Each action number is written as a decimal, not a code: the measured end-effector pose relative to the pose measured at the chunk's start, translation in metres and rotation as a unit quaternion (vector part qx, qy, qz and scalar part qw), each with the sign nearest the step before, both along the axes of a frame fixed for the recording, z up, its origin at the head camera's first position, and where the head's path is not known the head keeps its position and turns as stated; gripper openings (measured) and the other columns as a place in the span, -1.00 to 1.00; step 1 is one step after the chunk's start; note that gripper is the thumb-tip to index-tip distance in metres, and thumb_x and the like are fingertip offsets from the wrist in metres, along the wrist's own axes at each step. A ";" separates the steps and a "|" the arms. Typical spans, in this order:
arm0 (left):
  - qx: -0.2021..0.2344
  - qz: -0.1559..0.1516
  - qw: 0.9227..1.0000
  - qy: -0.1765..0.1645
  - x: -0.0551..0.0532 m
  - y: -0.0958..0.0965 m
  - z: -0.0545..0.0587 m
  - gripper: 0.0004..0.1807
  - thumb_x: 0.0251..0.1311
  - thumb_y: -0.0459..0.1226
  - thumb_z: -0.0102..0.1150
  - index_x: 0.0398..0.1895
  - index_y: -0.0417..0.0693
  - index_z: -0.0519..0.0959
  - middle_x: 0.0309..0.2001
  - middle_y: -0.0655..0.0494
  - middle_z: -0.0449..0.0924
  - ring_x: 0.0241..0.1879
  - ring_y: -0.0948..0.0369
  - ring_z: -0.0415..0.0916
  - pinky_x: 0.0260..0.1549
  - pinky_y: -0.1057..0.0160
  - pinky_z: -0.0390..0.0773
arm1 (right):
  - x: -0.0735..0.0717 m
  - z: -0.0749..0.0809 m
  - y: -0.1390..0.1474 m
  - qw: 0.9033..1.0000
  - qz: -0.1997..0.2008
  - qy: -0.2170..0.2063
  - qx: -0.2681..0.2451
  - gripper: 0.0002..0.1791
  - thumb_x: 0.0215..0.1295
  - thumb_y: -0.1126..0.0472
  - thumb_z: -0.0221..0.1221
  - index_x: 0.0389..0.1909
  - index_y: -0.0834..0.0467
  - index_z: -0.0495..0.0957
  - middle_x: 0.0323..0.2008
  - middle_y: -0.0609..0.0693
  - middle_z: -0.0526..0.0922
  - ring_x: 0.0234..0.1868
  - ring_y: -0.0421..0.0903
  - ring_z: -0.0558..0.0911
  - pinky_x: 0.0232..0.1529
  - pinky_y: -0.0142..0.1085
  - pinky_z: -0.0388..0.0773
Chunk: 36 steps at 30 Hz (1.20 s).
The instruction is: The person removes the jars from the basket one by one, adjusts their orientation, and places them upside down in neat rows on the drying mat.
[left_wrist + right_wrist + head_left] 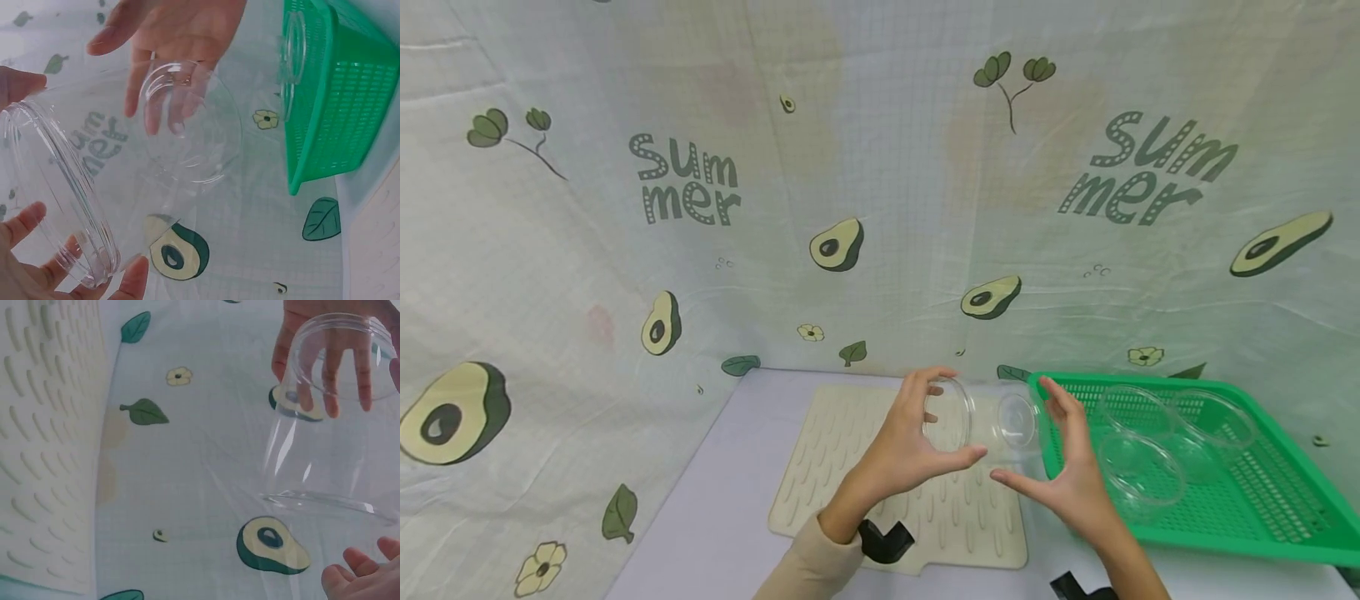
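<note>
A clear plastic jar (985, 408) is held sideways in the air above the mat, its ringed rim to the left in the head view. My left hand (906, 442) grips it round the rim, thumb and fingers spread on opposite sides. The right hand (1075, 483) is by the jar's base with thumb and fingers spread wide. Seen from the right wrist, fingertips (359, 569) of that hand stand apart from the clear jar (312, 456). In the left wrist view the jar (203, 156) looks see-through, with nothing visible inside.
A green plastic basket (1277, 546) stands on the right of the white table (700, 508), with clear jars (1142, 467) upright in it. Beneath the hands lies a cream ridged mat (820, 467). A printed cloth (895, 183) hangs behind.
</note>
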State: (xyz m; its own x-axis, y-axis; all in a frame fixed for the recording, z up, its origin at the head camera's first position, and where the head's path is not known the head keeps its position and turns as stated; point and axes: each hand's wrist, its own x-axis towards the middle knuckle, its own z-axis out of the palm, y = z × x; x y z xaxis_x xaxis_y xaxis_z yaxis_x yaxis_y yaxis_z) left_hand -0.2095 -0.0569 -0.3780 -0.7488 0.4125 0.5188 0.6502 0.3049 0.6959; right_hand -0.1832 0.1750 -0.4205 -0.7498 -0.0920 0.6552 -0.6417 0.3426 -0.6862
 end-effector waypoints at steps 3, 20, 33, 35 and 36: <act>0.023 -0.007 1.000 -0.013 0.000 -0.003 0.000 -0.09 0.04 -0.07 0.51 0.41 0.25 0.16 0.32 0.18 0.23 0.23 0.15 0.30 -0.04 0.18 0.59 | 0.000 -0.002 -0.002 0.996 0.039 -0.025 -0.071 0.31 -0.26 0.65 0.48 0.56 0.21 -0.03 0.47 0.13 0.14 0.50 -0.13 0.11 0.39 -0.49 0.08; 0.154 -0.066 0.984 -0.067 -0.007 -0.001 -0.012 -0.14 0.09 -0.29 0.46 0.40 0.21 0.17 0.36 0.11 0.21 0.25 0.01 0.31 0.01 0.10 0.60 | -0.006 -0.013 -0.020 0.899 0.234 -0.113 -0.353 0.00 0.22 0.50 0.26 0.57 0.23 -0.11 0.48 0.12 0.17 0.44 -0.09 0.29 0.37 -0.31 0.23; 0.211 -0.089 0.970 -0.082 -0.012 0.004 -0.023 -0.13 0.15 -0.09 0.41 0.43 -0.03 0.13 0.33 0.01 0.19 0.26 -0.03 0.29 0.06 0.05 0.57 | -0.014 -0.020 -0.030 0.816 0.327 -0.126 -0.459 -0.06 0.37 0.37 0.19 0.56 0.28 -0.23 0.42 0.16 0.32 0.51 0.09 0.16 0.46 -0.13 0.02; 0.216 -0.090 0.969 -0.081 -0.013 0.005 -0.024 -0.11 0.14 -0.07 0.41 0.43 -0.06 0.12 0.33 0.01 0.19 0.25 -0.02 0.30 0.05 0.08 0.58 | -0.014 -0.019 -0.032 0.810 0.327 -0.133 -0.469 -0.03 0.38 0.35 0.18 0.56 0.30 -0.29 0.41 0.16 0.32 0.50 0.08 0.16 0.46 -0.11 -0.03; 0.218 -0.090 0.968 -0.081 -0.014 0.006 -0.025 -0.11 0.14 -0.06 0.41 0.43 -0.07 0.12 0.34 0.01 0.18 0.25 -0.02 0.30 0.05 0.08 0.58 | -0.014 -0.019 -0.033 0.806 0.330 -0.135 -0.473 -0.04 0.40 0.34 0.17 0.55 0.30 -0.31 0.41 0.15 0.32 0.50 0.07 0.17 0.46 -0.12 -0.04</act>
